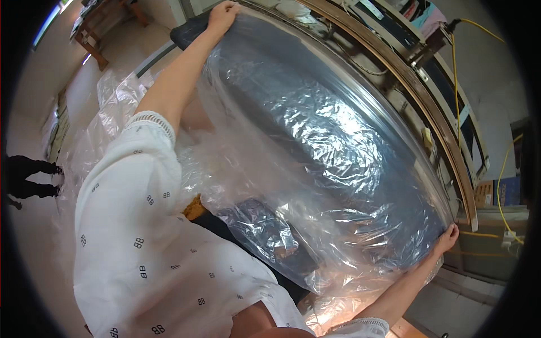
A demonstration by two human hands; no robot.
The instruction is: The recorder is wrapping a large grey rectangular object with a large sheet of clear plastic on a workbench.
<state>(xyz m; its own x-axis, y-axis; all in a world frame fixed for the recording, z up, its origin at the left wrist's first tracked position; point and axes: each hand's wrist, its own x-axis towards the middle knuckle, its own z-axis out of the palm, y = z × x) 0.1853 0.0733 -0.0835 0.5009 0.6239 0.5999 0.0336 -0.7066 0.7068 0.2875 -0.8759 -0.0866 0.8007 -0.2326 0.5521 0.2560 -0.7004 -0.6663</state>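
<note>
A wide sheet of clear plastic film (338, 152) spreads before me, wrinkled and shiny, over a dark blue-grey surface that shows through it. At its far left corner my left hand (224, 18) is closed on the film's edge, arm stretched out. My right hand (448, 239) pinches the edge at the right end, beside a wooden strip. Between the two hands the far edge of the film runs fairly taut. Nearer my body the film falls in loose folds, and more of it hangs past my left arm.
Beyond the film stands a long machine frame with a curved-looking wooden strip (417, 84) and cables. A yellow cord (455, 84) hangs at the right, near a blue box (507, 191). A wooden table (93, 31) stands at the far left; another person's dark-clothed legs (34, 176) show below it.
</note>
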